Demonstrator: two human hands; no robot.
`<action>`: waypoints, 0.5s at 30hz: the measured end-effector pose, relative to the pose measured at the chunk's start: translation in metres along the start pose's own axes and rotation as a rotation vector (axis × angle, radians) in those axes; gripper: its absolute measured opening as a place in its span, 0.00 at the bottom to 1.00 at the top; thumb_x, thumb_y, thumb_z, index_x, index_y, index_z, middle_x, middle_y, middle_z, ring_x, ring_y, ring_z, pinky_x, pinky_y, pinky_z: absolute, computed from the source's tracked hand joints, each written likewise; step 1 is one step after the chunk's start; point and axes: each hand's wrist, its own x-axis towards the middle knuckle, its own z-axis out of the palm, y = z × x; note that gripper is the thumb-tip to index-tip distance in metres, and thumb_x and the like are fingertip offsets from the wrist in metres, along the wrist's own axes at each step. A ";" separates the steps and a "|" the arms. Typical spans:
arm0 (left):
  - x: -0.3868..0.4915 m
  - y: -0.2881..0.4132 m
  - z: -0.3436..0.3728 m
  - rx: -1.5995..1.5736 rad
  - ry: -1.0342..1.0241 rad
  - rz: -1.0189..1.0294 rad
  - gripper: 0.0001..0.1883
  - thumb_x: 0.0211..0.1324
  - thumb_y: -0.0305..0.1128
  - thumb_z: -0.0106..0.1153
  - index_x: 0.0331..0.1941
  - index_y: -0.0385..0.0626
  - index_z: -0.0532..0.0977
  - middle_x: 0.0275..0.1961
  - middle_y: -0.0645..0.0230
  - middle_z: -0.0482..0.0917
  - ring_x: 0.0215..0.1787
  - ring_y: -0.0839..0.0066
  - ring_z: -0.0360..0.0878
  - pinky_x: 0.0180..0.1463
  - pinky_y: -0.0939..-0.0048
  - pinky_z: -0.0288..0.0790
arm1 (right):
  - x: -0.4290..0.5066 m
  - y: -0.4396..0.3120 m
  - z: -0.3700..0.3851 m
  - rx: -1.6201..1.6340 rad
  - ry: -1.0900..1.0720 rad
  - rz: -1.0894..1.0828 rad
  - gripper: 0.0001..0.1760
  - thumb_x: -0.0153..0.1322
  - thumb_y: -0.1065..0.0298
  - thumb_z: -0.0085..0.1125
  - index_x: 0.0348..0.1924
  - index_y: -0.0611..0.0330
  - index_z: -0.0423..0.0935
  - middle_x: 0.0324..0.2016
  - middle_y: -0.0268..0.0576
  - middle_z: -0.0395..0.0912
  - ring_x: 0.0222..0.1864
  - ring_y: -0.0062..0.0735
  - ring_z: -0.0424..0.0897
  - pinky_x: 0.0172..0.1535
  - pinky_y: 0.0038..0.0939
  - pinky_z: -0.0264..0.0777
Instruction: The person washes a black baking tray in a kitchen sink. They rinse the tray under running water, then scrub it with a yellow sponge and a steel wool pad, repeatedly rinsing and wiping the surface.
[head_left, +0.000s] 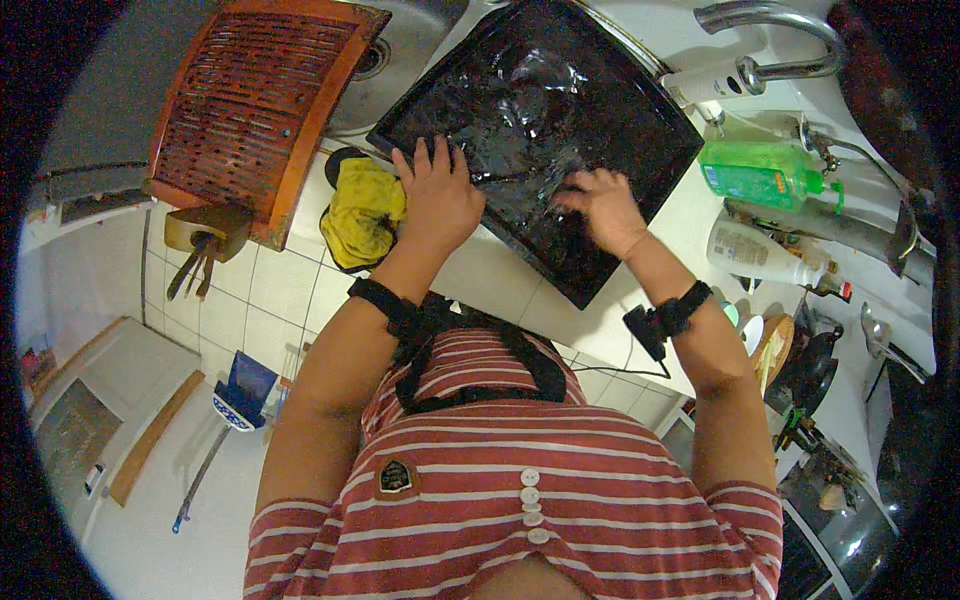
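A square black tray or panel (637, 142) lies turned cornerwise over the counter and sink, its surface wet and shiny with water. My left hand (441, 191) rests with spread fingers on its near left edge. My right hand (604, 210) is over the near right part of the black surface, the fingers blurred; whether they hold something small cannot be made out. Just left of my left hand lies a crumpled yellow cloth (361, 214) with dark edging.
A slatted wooden rack (251, 105) leans at the left over the steel sink (420, 45), near a knife holder (206, 229). To the right stand a chrome faucet (795, 71), a green pump bottle (757, 176) and a white bottle (757, 251). A cable (622, 370) hangs by my right wrist strap.
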 end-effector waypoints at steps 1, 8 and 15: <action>0.000 0.000 0.000 0.006 0.004 -0.004 0.28 0.49 0.41 0.48 0.53 0.34 0.72 0.62 0.47 0.65 0.66 0.45 0.55 0.68 0.34 0.32 | 0.001 0.005 -0.004 -0.047 0.039 0.067 0.20 0.59 0.74 0.53 0.41 0.39 0.82 0.44 0.34 0.74 0.47 0.39 0.71 0.50 0.40 0.63; 0.000 0.001 -0.002 0.091 -0.041 0.000 0.29 0.50 0.42 0.47 0.56 0.39 0.70 0.62 0.50 0.66 0.66 0.46 0.57 0.67 0.32 0.34 | -0.043 -0.014 -0.024 0.192 0.067 -0.025 0.21 0.57 0.78 0.53 0.40 0.45 0.82 0.45 0.38 0.73 0.47 0.41 0.70 0.52 0.40 0.63; 0.000 0.001 -0.002 0.030 -0.077 -0.025 0.30 0.50 0.42 0.48 0.56 0.35 0.69 0.64 0.49 0.63 0.68 0.47 0.52 0.68 0.34 0.29 | -0.089 -0.037 0.022 0.083 0.076 -0.036 0.19 0.61 0.72 0.53 0.43 0.45 0.82 0.49 0.41 0.70 0.51 0.44 0.67 0.61 0.48 0.54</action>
